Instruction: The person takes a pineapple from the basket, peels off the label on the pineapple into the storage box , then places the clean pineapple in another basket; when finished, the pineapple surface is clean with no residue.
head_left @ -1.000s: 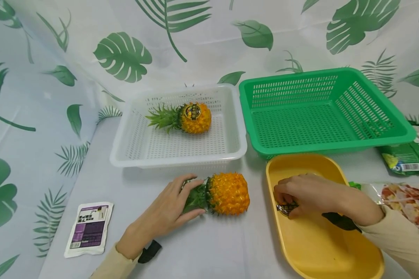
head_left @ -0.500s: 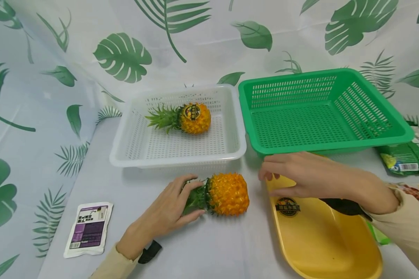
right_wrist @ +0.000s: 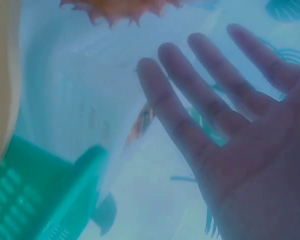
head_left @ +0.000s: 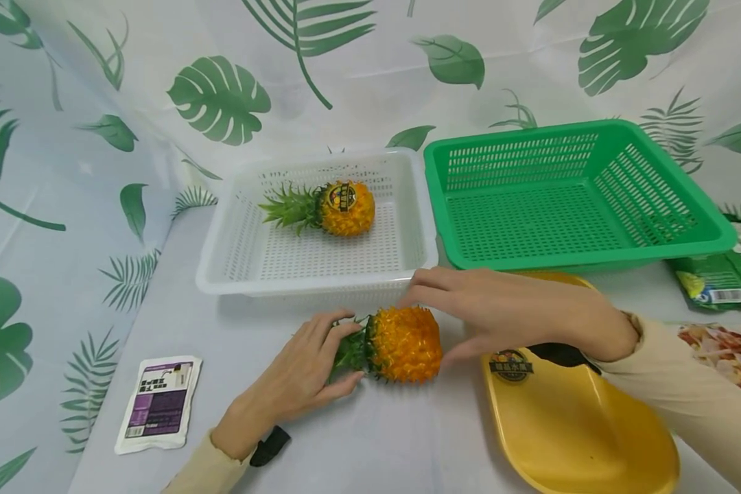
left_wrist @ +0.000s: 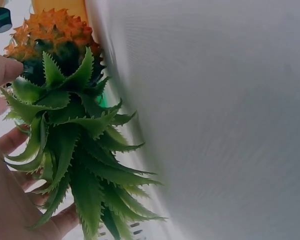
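A small orange pineapple (head_left: 404,343) with a green crown lies on its side on the table in the head view. My left hand (head_left: 302,363) curves its fingers and thumb around the leafy crown (left_wrist: 75,135), which also fills the left wrist view. From the right, my right hand (head_left: 506,309) reaches over the yellow tray (head_left: 580,439), fingers extended around the far side of the fruit; the right wrist view shows its fingers (right_wrist: 175,110) straight and spread, apart from the pineapple. A black round label with a banner (head_left: 510,366) sits on the tray's inner left side.
Behind stands a white basket (head_left: 315,283) holding another labelled pineapple (head_left: 348,209). Beside it is a green basket (head_left: 580,261). A white and purple packet (head_left: 158,405) lies at left; a green bag (head_left: 713,281) and a food-picture packet (head_left: 719,353) lie at right.
My right hand has left the label in the yellow tray, which now shows uncovered, and moved left and up to the pineapple's round end. The left hand has stayed at the crown.
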A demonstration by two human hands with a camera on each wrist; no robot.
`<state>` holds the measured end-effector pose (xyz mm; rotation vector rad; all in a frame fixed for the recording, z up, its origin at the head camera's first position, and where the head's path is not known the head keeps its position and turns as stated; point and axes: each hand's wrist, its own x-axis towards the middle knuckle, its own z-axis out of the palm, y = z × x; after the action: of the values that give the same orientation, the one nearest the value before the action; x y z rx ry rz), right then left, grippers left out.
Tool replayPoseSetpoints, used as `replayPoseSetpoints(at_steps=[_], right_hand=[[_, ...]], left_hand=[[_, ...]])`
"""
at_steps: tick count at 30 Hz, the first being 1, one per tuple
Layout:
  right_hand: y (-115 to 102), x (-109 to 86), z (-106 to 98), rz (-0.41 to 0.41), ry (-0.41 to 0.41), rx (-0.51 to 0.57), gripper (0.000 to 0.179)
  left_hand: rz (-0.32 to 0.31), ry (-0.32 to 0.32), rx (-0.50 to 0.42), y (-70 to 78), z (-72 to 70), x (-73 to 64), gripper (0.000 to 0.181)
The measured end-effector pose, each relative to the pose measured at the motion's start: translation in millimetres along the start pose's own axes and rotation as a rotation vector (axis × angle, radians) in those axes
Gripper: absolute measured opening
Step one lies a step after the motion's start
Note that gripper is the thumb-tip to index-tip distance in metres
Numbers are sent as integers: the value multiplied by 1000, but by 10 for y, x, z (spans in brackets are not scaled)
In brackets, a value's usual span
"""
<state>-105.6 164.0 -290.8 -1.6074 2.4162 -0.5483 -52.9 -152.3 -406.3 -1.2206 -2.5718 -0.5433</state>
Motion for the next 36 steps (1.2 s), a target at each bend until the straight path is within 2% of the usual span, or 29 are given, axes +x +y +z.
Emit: replayPoseSetpoints(at_steps=[8, 15, 20, 25, 32, 36], right_hand=[[-8, 131, 84, -1, -73, 30, 82], [-17, 222, 184, 34, -155, 44, 86], [-6, 246, 233, -3, -142, 34, 88], [18, 275, 262, -24, -136, 34, 87], [34, 295, 314, -16, -158, 92, 86], [50, 312, 342, -45, -145, 106, 85]], left_hand=[[17, 13, -2, -4, 8, 9, 58], [24, 11, -5, 11, 6, 3, 56], [6, -10, -2, 27, 1, 0, 59], [14, 8, -5, 16, 9, -13, 58], [31, 8, -11, 11, 8, -10, 59], [28, 10, -4, 8, -1, -14, 60]])
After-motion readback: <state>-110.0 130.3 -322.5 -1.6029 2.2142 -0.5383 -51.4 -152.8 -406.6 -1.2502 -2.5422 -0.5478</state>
